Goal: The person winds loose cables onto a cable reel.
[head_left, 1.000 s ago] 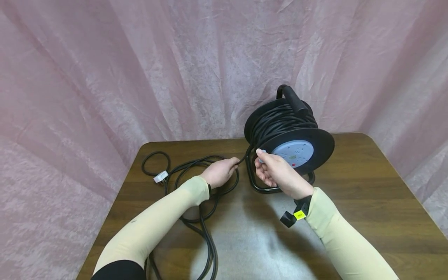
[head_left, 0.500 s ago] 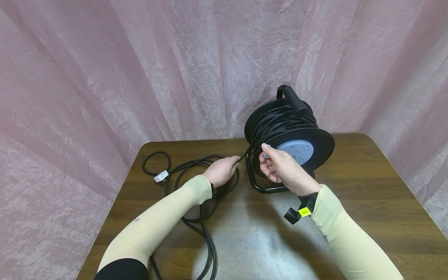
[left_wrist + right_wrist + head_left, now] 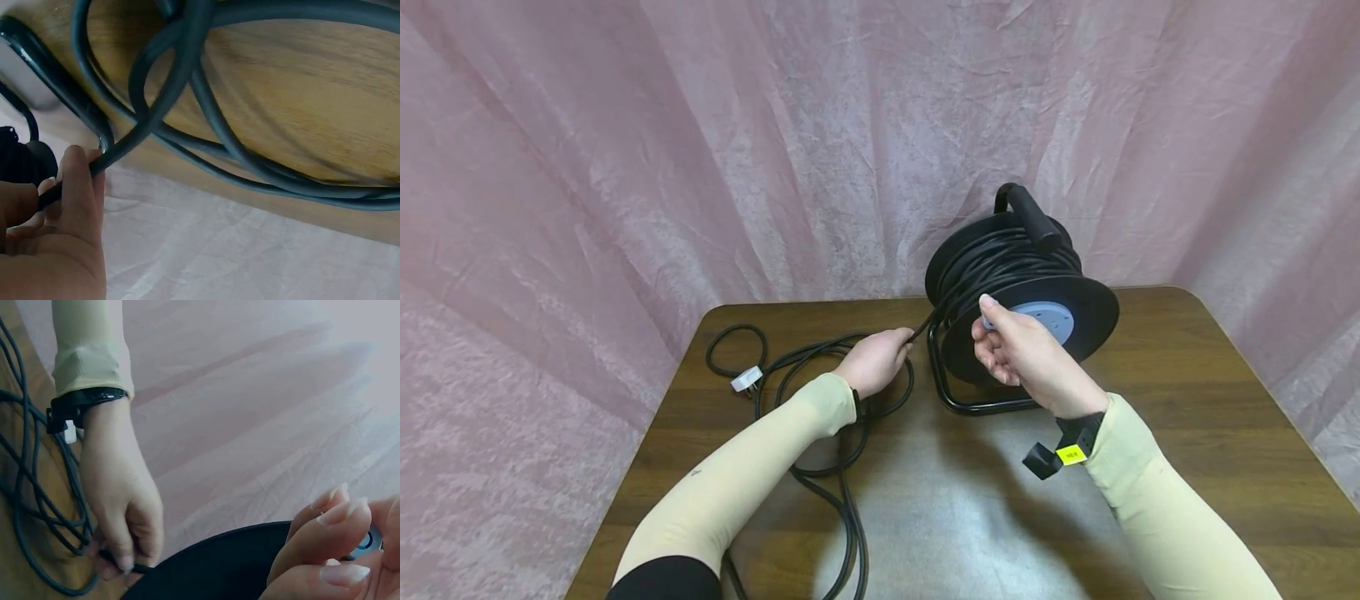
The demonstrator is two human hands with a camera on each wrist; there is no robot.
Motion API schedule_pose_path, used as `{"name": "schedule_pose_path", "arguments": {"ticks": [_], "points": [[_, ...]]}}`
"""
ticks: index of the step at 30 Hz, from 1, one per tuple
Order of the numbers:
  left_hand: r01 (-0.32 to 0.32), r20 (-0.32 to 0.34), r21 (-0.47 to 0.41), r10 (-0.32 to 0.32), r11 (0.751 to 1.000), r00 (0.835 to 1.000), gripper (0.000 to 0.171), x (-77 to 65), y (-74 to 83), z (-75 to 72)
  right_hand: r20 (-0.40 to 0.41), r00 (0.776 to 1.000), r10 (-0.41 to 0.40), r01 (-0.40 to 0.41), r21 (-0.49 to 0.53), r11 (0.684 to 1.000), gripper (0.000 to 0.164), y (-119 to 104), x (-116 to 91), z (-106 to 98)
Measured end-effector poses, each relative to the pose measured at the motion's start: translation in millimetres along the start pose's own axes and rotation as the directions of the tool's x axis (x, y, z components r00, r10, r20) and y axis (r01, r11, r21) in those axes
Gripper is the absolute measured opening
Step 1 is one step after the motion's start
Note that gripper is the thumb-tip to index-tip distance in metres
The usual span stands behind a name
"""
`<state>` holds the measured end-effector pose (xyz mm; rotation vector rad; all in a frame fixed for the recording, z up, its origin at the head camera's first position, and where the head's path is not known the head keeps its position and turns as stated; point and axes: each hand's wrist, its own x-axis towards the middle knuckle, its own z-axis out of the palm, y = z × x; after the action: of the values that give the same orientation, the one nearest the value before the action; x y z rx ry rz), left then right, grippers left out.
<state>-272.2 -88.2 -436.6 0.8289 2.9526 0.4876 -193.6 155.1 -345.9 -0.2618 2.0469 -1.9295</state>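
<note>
A black cable reel (image 3: pixel 1093 310) stands at the back right of the table, black cable wound on its drum and a pale blue socket panel (image 3: pixel 1051 317) on its face. My right hand (image 3: pixel 1028 358) holds a small pale blue knob (image 3: pixel 367 542) at the reel's face; the fingers partly hide it. My left hand (image 3: pixel 874 363), just left of the reel, pinches the black cable (image 3: pixel 165 103) between thumb and fingers. From that hand the cable runs up to the drum. Its loose loops lie on the table, with a white plug (image 3: pixel 747 379) among them at the left.
The wooden table (image 3: pixel 1195 400) ends at a back edge with a pink curtain (image 3: pixel 820 150) behind it. A black tubular stand (image 3: pixel 981 408) supports the reel, its padded handle (image 3: pixel 1033 218) on top. Some cable loops run to the near edge.
My right hand has moved right and slightly up across the reel's face with the knob. The left hand stays nearly in place on the cable.
</note>
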Motion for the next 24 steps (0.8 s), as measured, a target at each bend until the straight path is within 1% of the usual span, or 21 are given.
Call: {"name": "schedule_pose_path", "arguments": {"ticks": [3,6,10,12,15,20,24], "points": [[0.025,0.017,-0.011,-0.025,1.000,1.000,0.027,-1.4,-1.8,0.3,-0.003,1.000,0.011,-0.011,0.039,0.999,0.069,-4.9,-3.7,-3.8],[0.049,0.033,-0.020,-0.048,0.999,0.998,0.025,-2.7,-4.7,1.7,-0.021,1.000,0.013,-0.013,0.039,0.999,0.065,-9.3,-5.5,-7.9],[0.061,0.038,-0.033,-0.059,0.998,0.998,0.023,-2.8,-6.5,1.8,-0.053,0.999,-0.012,0.009,-0.060,0.998,0.059,-12.7,-6.5,-12.6],[0.061,0.037,-0.047,-0.059,0.997,0.998,0.026,-2.4,-6.0,1.0,-0.061,0.998,-0.021,0.014,-0.110,0.994,0.060,-13.7,-7.4,-14.4],[0.066,0.043,-0.052,-0.064,0.996,0.997,0.028,-2.0,-5.0,-0.7,-0.072,0.997,-0.020,0.009,-0.147,0.989,0.062,-15.1,-8.9,-16.8],[0.066,0.051,-0.055,-0.063,0.996,0.997,0.028,-3.7,-5.0,-2.0,-0.098,0.995,-0.015,-0.005,-0.196,0.981,0.061,-18.1,-11.3,-20.9],[0.066,0.060,-0.058,-0.062,0.996,0.996,0.026,-7.1,-9.3,1.6,-0.107,0.994,-0.026,-0.002,-0.248,0.969,0.061,-19.2,-14.2,-27.2]]}}
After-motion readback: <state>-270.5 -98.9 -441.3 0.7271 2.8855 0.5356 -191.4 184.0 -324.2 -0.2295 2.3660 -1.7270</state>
